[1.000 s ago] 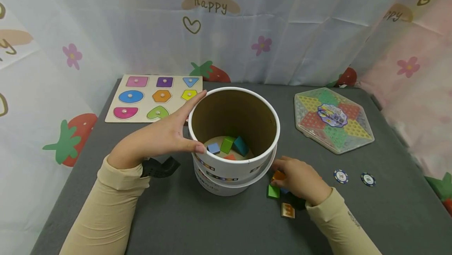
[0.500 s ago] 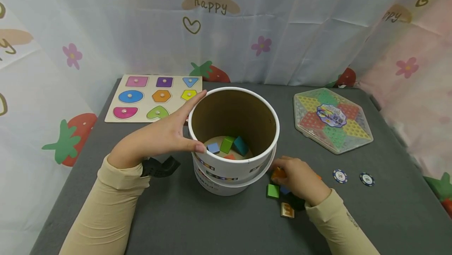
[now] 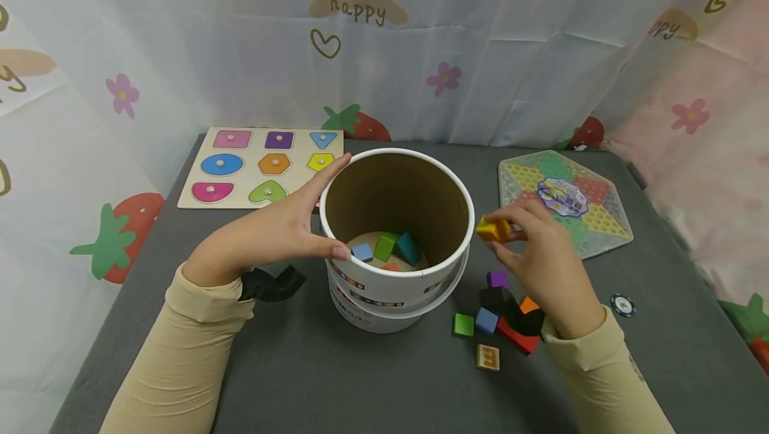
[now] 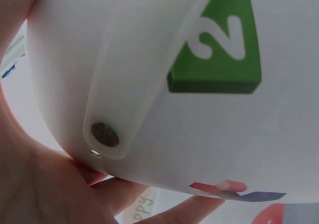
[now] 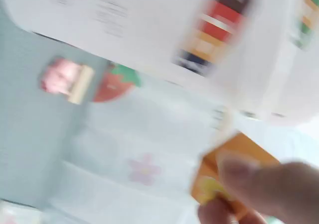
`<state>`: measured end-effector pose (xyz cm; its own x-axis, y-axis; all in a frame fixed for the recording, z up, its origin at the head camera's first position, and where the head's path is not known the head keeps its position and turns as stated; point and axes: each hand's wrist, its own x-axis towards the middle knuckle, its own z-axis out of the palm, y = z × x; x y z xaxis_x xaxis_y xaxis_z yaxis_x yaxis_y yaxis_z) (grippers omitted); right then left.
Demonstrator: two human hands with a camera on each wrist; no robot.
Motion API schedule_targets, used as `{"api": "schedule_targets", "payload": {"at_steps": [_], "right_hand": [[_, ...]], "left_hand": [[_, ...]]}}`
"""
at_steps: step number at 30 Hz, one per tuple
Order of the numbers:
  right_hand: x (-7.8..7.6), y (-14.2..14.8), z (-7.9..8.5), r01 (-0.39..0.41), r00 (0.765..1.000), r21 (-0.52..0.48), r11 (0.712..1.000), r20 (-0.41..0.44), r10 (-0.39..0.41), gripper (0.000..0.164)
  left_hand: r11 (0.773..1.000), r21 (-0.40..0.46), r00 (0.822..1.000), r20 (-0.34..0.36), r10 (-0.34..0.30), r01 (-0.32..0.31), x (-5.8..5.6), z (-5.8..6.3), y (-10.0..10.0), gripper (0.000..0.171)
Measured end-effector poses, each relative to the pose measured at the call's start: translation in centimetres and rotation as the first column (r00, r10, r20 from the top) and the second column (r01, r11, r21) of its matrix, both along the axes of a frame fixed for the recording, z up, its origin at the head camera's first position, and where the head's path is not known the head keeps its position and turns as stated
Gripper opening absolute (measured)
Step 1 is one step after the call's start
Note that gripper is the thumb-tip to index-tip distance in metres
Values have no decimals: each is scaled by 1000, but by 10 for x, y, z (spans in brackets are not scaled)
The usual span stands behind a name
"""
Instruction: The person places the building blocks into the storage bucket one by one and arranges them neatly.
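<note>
A white bucket [image 3: 384, 290] stands mid-table with several blocks on its floor, among them a green block [image 3: 386, 246] and a teal block [image 3: 408, 248]. My left hand [image 3: 282, 234] grips its rim from the left, thumb in front and fingers behind. Just right of the rim, my right hand [image 3: 541, 254] pinches an orange-yellow block [image 3: 494, 229] above the table. Below that hand lie loose blocks: a green block [image 3: 463, 325], a blue block [image 3: 486, 320], a purple block [image 3: 497, 279], a red block [image 3: 521, 338] and a wooden tile [image 3: 488, 357].
Behind the left hand lies a knobbed shape puzzle board [image 3: 246, 200]. A clear hexagonal game box [image 3: 601, 220] sits at the back right, partly covered by the right hand. One poker chip [image 3: 623, 305] shows on the right. A printed curtain [image 3: 384, 53] hangs behind the table.
My right hand has lifted from the block pile, up and away, with the orange-yellow block. More of the pile now shows, and one poker chip is now hidden. The left hand stays.
</note>
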<state>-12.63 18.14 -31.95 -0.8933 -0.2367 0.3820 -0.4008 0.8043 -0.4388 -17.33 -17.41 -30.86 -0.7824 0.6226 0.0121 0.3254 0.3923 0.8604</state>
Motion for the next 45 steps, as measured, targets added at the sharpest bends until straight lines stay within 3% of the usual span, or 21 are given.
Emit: {"api": "schedule_targets", "payload": {"at_steps": [5,8,11,15,19,24,29,34,37,40,45], "right_hand": [[2,-15,34,-14,973,-69,998,-231,-2,47],[2,-28,48,-73,956,-41,996,-288,59,47],[0,-41,54,-135,954,22,991,-267,136,45],[-4,-55,56,-226,956,79,971,-172,237,43],[-8,-65,54,-325,938,84,942,-99,333,40],[-10,-68,49,-385,914,64,921,-113,390,34],[-8,-59,44,-318,924,-4,948,-226,308,27],[-5,-38,33,-169,952,-115,979,-276,132,23],[-5,-24,20,-91,977,-127,988,-203,64,21],[-3,-11,4,-56,996,-60,997,-74,51,18],[5,-1,-20,-69,995,30,997,76,66,20]], "left_hand": [[1000,-14,1000,-8,7,-7,1,0,-1,109],[1000,-14,1000,-9,5,-6,1,1,-2,109],[1000,4,1000,4,-4,4,0,0,-2,110],[1000,22,1000,18,-16,16,-1,-1,-2,109],[1000,12,1000,17,-19,19,-2,-1,-2,108],[1000,5,1000,7,-23,23,-2,-1,-1,110],[1000,-1,1000,-7,-19,19,-2,-2,-3,110],[1000,-4,1000,-2,-9,9,-1,-1,-3,109],[1000,0,1000,8,-7,7,0,-1,-3,108],[1000,8,1000,14,-8,8,0,-1,-2,108],[1000,12,1000,12,-16,16,-2,-1,-2,109]]}}
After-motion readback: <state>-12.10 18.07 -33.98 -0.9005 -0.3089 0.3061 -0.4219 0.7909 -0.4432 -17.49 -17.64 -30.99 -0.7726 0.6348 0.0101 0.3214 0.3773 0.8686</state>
